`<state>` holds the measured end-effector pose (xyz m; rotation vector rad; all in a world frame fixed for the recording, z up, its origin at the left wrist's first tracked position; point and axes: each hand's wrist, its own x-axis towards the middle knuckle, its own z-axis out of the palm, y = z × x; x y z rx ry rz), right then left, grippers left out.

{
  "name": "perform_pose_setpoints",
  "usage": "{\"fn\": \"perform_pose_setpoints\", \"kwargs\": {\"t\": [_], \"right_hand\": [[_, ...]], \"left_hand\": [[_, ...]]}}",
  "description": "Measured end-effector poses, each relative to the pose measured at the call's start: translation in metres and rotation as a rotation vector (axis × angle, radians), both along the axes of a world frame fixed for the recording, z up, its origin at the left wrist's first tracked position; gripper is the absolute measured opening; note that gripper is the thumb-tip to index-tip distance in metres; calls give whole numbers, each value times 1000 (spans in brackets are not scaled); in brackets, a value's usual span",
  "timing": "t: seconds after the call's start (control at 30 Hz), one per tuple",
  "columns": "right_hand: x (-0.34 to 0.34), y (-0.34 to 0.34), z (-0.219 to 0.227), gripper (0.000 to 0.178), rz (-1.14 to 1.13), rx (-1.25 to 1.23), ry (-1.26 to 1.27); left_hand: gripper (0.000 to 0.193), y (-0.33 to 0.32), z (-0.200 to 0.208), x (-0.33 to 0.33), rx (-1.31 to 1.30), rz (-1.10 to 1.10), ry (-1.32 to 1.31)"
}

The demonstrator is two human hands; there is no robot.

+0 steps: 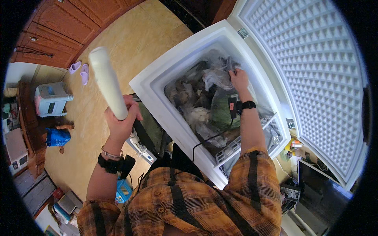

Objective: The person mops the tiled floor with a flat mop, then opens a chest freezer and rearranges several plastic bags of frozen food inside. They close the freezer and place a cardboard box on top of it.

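Observation:
My left hand [120, 117] is closed round the lower end of a long, pale white cylinder [106, 80], like a roll. It stands up at a tilt beside the freezer; its exact kind I cannot tell. Inside the open white chest freezer [157, 104], my right hand [239, 82] reaches to the far right. Its fingers pinch the edge of a clear plastic bag [215, 78]. Under and around it lie several more bagged items, among them a green bag [221, 107], their contents mostly unclear.
The raised freezer lid [303, 70] stands at the right. A white wire basket [230, 149] sits at the freezer's near end. On the floor at the left are lilac slippers [84, 74], a pale blue plastic stool [53, 100] and a blue bag [58, 136]. A black cable [208, 138] hangs from my right wrist.

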<state>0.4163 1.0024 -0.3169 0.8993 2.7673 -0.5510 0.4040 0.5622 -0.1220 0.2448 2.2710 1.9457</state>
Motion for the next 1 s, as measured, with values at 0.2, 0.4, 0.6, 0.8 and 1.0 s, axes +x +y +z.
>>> {"fn": "perform_pose_setpoints", "kwargs": {"t": [0.2,0.4,0.6,0.8,1.0], "right_hand": [[4,-36,-90,42,24,-27,-32],[10,-63,-150,31,-71,-118,-151],[-5,-57,-177,24,-131,-72,-234],[-27,-50,-199,15,16,157,-344],[-37,-43,-236,16,-31,133,-382]], "left_hand": [[12,-1,-3,-4,-81,-85,66],[14,0,1,-6,-168,-146,104],[14,3,3,-7,-265,-145,131],[16,11,10,-7,-344,-93,103],[26,13,9,-2,-435,31,100]]}}
